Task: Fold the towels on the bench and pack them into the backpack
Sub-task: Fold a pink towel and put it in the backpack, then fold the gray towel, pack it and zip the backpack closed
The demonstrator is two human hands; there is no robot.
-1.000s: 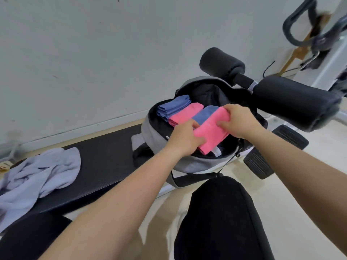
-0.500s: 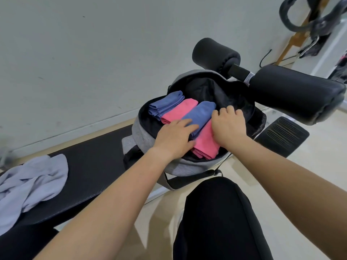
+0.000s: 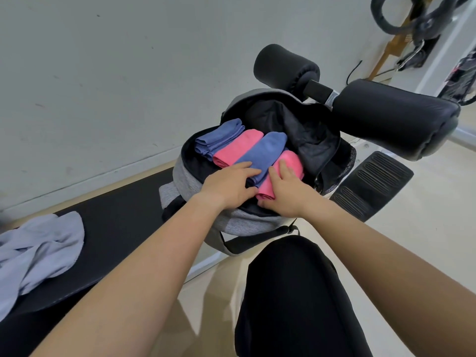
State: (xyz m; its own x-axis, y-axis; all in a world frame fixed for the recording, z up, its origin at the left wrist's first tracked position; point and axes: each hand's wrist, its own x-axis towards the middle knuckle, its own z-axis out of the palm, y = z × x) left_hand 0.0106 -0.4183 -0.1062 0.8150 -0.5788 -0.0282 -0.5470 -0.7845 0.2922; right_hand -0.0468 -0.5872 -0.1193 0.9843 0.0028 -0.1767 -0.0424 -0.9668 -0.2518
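A grey backpack (image 3: 239,224) lies open on the black bench (image 3: 121,228). Inside it, folded towels sit side by side: a blue one (image 3: 219,137), a pink one (image 3: 238,146), a second blue one (image 3: 265,153) and a second pink one (image 3: 286,166) nearest the right. My left hand (image 3: 229,185) rests flat on the near end of the second blue towel, fingers extended. My right hand (image 3: 283,191) presses on the near end of the second pink towel, thumb under its edge. An unfolded pale lilac towel (image 3: 38,253) lies crumpled on the bench at the left.
Two black padded rollers (image 3: 391,124) of the bench stand just behind and right of the backpack. A ribbed black foot plate (image 3: 371,184) lies on the floor at right. My black-clad knee (image 3: 291,292) is below the bag. A white wall runs behind the bench.
The second pink towel has gone from held above the bag down into it beside the blue one. Both hands have sunk with it and now press on the towels.
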